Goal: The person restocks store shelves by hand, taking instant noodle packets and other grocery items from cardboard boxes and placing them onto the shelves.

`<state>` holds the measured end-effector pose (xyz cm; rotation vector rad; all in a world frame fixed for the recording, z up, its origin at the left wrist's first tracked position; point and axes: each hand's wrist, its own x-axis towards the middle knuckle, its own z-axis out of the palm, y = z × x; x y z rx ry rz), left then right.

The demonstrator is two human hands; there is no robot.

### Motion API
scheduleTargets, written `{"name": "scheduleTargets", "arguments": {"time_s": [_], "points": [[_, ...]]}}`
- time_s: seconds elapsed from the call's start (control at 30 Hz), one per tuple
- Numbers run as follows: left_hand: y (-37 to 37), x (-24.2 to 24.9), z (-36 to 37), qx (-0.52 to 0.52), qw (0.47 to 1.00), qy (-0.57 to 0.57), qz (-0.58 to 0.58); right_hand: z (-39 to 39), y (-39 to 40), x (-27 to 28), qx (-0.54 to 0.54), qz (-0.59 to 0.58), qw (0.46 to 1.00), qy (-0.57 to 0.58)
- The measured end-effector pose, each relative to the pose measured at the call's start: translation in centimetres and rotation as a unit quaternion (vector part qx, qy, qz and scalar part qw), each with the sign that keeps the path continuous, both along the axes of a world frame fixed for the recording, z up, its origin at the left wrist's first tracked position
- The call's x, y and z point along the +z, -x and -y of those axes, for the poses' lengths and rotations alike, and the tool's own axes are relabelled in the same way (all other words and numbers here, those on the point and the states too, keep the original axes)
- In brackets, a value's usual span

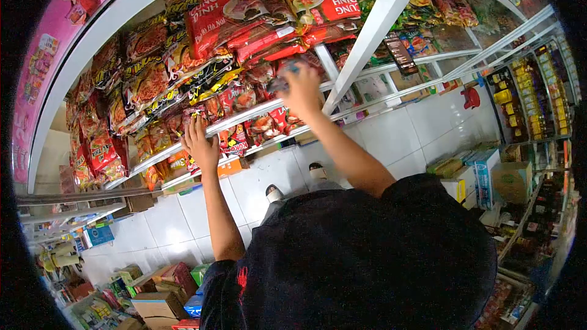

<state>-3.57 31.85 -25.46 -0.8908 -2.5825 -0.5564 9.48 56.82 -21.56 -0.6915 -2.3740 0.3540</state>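
Observation:
My left hand (199, 146) rests on the white front rail (244, 114) of a shelf, fingers stretched out and holding nothing. Farther right, my right hand (301, 90) is smeared by motion over the shelf, its fingers around a small dark grey-blue object (286, 78) that is too blurred to name. Around the hands lie red noodle packets (239, 98) and, behind them, black-and-yellow noodle packets (211, 82). Large red noodle bags (318, 0) are heaped at the back of the shelf.
A white upright post (373, 30) stands just right of my right hand. Below, a lower shelf holds more packets (234, 142). Cardboard boxes (160, 305) stand on the white tiled floor (263, 171) behind me, and bottle racks (526, 98) line the right side.

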Motion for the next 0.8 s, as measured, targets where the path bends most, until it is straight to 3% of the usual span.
{"name": "scheduleTargets", "arguments": {"time_s": [0.13, 0.2, 0.4, 0.57, 0.67, 0.7, 0.73, 0.8], "points": [[0.0, 0.0, 0.0, 0.003, 1.000, 0.002, 0.002, 5.8, 2.1, 0.2, 0.111, -0.037, 0.993, 0.011], [0.1, -0.1, 0.1, 0.001, 1.000, 0.004, 0.000, 3.9, 2.2, -1.1, 0.127, -0.016, 0.992, 0.009], [0.2, -0.4, 0.3, 0.001, 1.000, 0.009, -0.011, -2.8, -0.1, -0.8, -0.047, -0.087, 0.994, -0.037], [0.1, -0.1, 0.2, -0.007, 1.000, -0.007, -0.010, 5.0, 2.7, -0.8, 0.084, -0.060, 0.995, -0.010], [0.1, 0.0, 0.3, -0.010, 1.000, -0.001, -0.006, 4.0, 1.9, -0.3, 0.163, -0.059, 0.985, 0.020], [0.1, 0.0, 0.3, -0.011, 1.000, 0.000, -0.006, 2.2, 1.6, -0.7, 0.133, -0.045, 0.990, 0.030], [0.1, 0.1, 0.3, -0.011, 1.000, 0.000, -0.004, -0.2, 1.2, -1.5, 0.095, -0.072, 0.992, -0.037], [0.1, 0.1, 0.2, -0.009, 1.000, -0.001, -0.003, -2.9, -0.1, -0.7, -0.004, -0.079, 0.997, -0.003]]}}
